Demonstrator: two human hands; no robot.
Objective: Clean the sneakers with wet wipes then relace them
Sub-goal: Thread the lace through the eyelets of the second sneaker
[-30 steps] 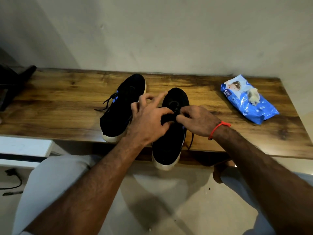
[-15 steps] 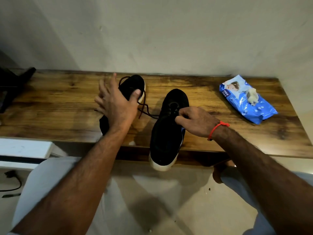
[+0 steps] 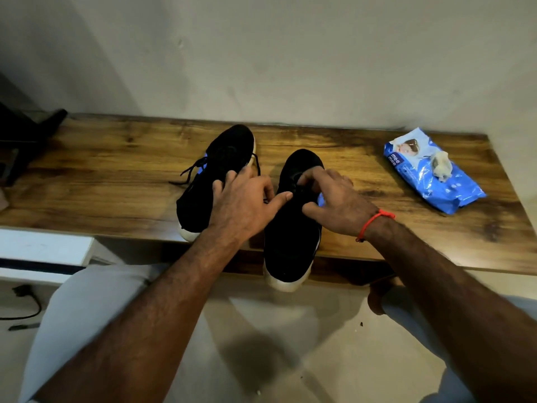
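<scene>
Plain pale wall runs behind a wooden desk (image 3: 87, 175) with a dark, knotted grain; below its near edge lies a light floor, where a black cable (image 3: 26, 312) trails at the far left.

Two black sneakers with white soles stand side by side near the desk's middle, long axes running front to back, toes toward the wall. The left sneaker (image 3: 220, 158) leans its toe slightly to the right, and its loose black lace (image 3: 191, 170) spills out on its left side. The right sneaker (image 3: 290, 242) sits closer, its heel overhanging the desk's near edge.

Both hands meet over the right sneaker's lacing. The left hand (image 3: 244, 205) reaches across the left sneaker's heel, thumb stretched toward the right sneaker and fingers curled; whether they pinch a lace cannot be told. The right hand (image 3: 337, 202), a red thread at its wrist, curls its fingers down onto the lacing area, hiding it.

Well apart at the right lies a blue wet wipes pack (image 3: 430, 175) with a crumpled wipe (image 3: 440, 167) on top. A dark object (image 3: 26, 135) sits at the desk's far left end.
</scene>
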